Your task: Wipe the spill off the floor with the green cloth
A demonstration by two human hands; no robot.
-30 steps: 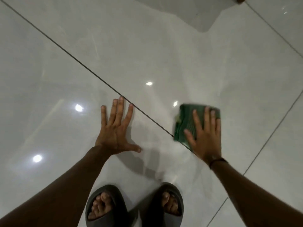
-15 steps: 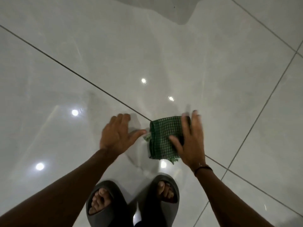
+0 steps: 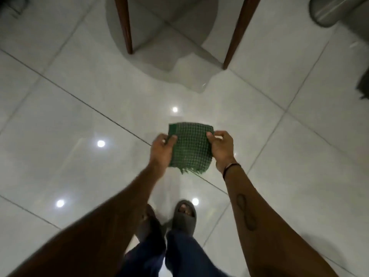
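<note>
The green checked cloth (image 3: 189, 148) is folded into a square with a frayed lower edge and is held up in the air above the glossy white tiled floor (image 3: 79, 166). My left hand (image 3: 160, 150) grips its left edge and my right hand (image 3: 221, 148) grips its right edge, thumbs on top. A wet-looking grey patch (image 3: 187, 80) spreads on the tiles ahead of the cloth, under the furniture legs; I cannot tell whether it is liquid or shadow.
Two dark wooden legs (image 3: 124, 27) (image 3: 237, 33) stand on the floor ahead. A round grey object (image 3: 337, 11) sits at the top right, a dark thing (image 3: 363, 84) at the right edge. My feet in grey slides (image 3: 184, 216) are below the cloth.
The cloth was pressed flat on the floor under my right hand; now both hands hold it up off the tiles. The view has risen and the furniture legs have come into sight.
</note>
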